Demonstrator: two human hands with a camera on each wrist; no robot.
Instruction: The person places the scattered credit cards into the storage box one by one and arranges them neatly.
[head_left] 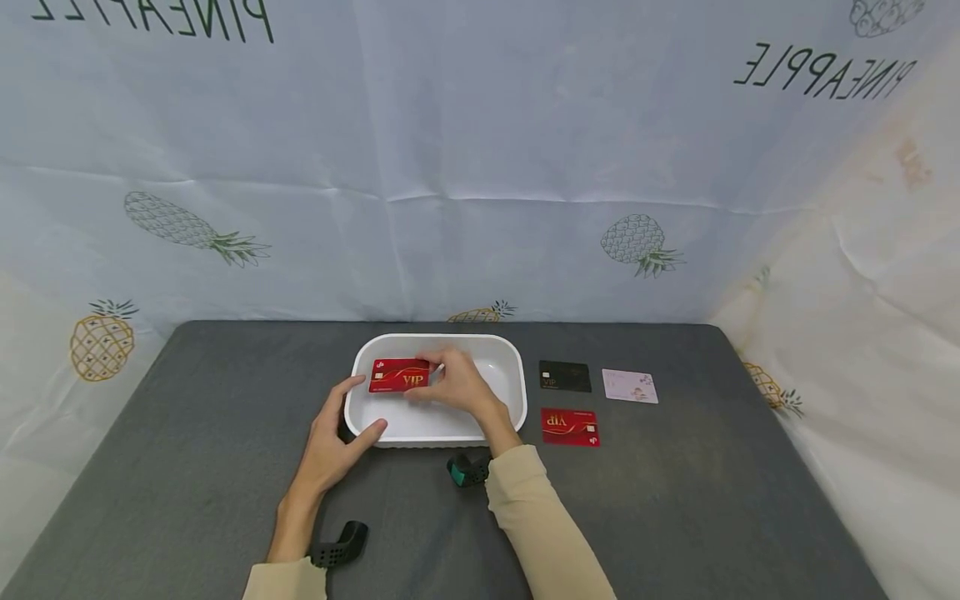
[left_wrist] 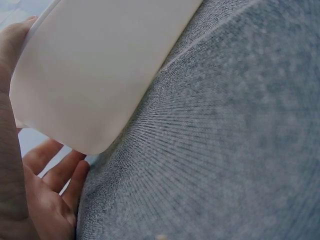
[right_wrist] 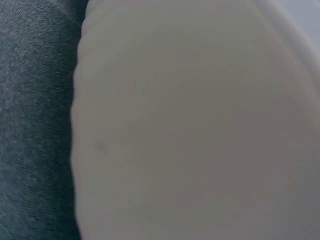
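A white rectangular tray (head_left: 504, 350) sits mid-table on the grey mat. My right hand (head_left: 450, 385) pinches a red VIP card (head_left: 399, 375) and holds it over the tray's left half. My left hand (head_left: 339, 433) holds the tray's front-left corner, thumb on the rim and fingers along the outer wall. The left wrist view shows the tray's white outer wall (left_wrist: 95, 70) with fingers (left_wrist: 55, 172) beside it. Only the tray's white inside (right_wrist: 200, 130) fills the right wrist view.
To the right of the tray lie a black card (head_left: 564, 375), a pale floral card (head_left: 630, 386) and a second red VIP card (head_left: 570, 427). A pineapple-print cloth backs the grey table (head_left: 675, 500).
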